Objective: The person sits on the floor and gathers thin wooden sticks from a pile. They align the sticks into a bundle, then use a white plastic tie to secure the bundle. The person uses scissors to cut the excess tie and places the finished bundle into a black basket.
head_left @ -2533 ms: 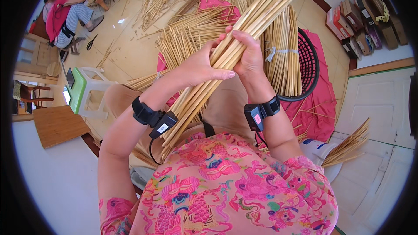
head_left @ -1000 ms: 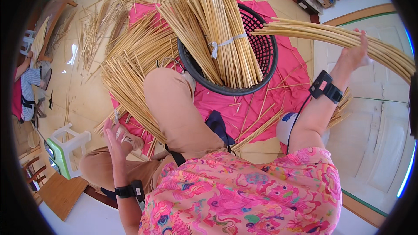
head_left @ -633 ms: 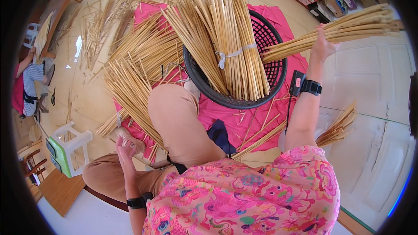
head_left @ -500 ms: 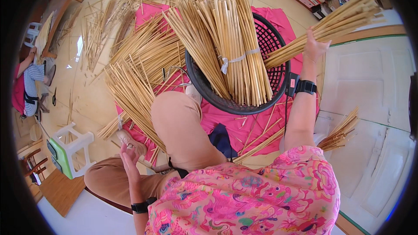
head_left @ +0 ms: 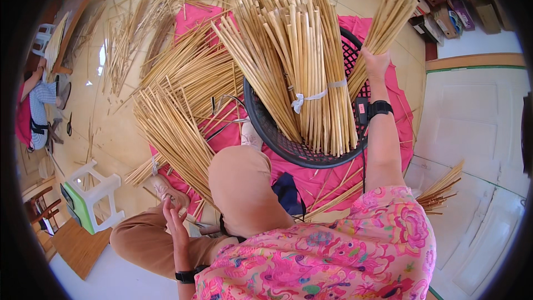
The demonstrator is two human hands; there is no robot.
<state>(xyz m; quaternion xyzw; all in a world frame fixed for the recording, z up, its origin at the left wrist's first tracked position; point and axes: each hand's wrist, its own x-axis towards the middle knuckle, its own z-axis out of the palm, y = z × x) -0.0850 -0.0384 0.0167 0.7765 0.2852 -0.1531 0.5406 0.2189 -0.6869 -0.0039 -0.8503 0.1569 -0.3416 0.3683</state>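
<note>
My right hand (head_left: 375,62) grips a thick bundle of pale bamboo sticks (head_left: 388,19), held at the right rim of a black mesh basket (head_left: 277,136). Tied bundles of sticks (head_left: 300,61) stand leaning inside the basket, one bound with a white strip. My left hand (head_left: 175,223) is low at my left side, fingers spread, holding nothing, beside my knee in tan trousers. A loose heap of sticks (head_left: 177,116) lies on a pink cloth (head_left: 316,180) to the left of the basket.
More sticks (head_left: 127,39) are scattered over the tiled floor at the back left. A small white and green stool (head_left: 91,194) stands to my left. Another person (head_left: 36,105) sits at the far left. A white door (head_left: 477,133) is on my right, with a few sticks (head_left: 441,186) beside it.
My right hand has carried the stick bundle from my far right in toward the basket and raised it more upright. My left hand let go of the bundle and dropped beside my knee.
</note>
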